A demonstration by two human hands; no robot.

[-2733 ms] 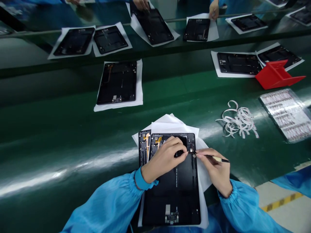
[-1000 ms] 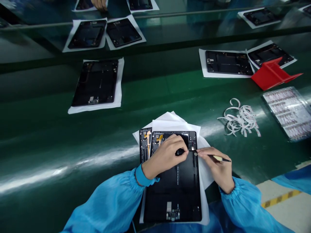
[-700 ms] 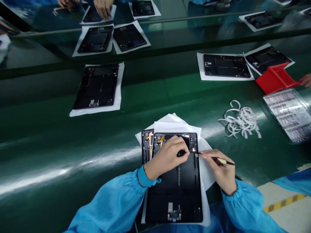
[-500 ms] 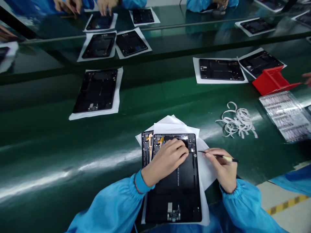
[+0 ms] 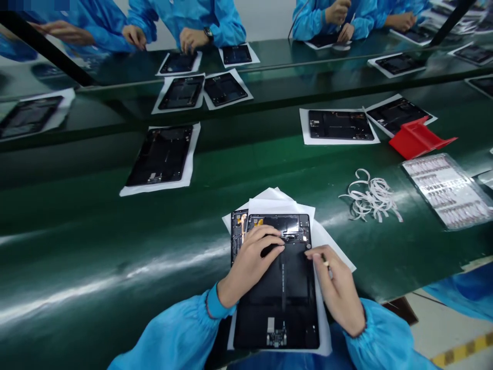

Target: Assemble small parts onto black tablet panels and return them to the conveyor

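Note:
In front of me a black tablet housing (image 5: 296,288) lies on white sheets (image 5: 334,245), with its inside parts showing. Beneath its left edge another tablet housing (image 5: 234,246) peeks out. My left hand (image 5: 254,259) rests over the upper left of the top housing, fingers bent and thumb apart; I see nothing between them. At the right edge is my right hand (image 5: 339,285), closed around a slim pointed tool (image 5: 326,264), mostly hidden, of which a pale part shows. Its fingertips are close to the housing's upper right side.
White curled strips (image 5: 375,198) lie in a heap to the right. Beyond them are a clear tray of small parts (image 5: 449,192) and a red bin (image 5: 418,139). More tablet housings on sheets, like one at left (image 5: 162,156), line the green bench (image 5: 96,236). Co-workers' hands (image 5: 192,40) work opposite.
My left hand has drawn back left and its fingers have spread. My right hand has moved left to the housing's edge, turning the tool. The head view has tilted up.

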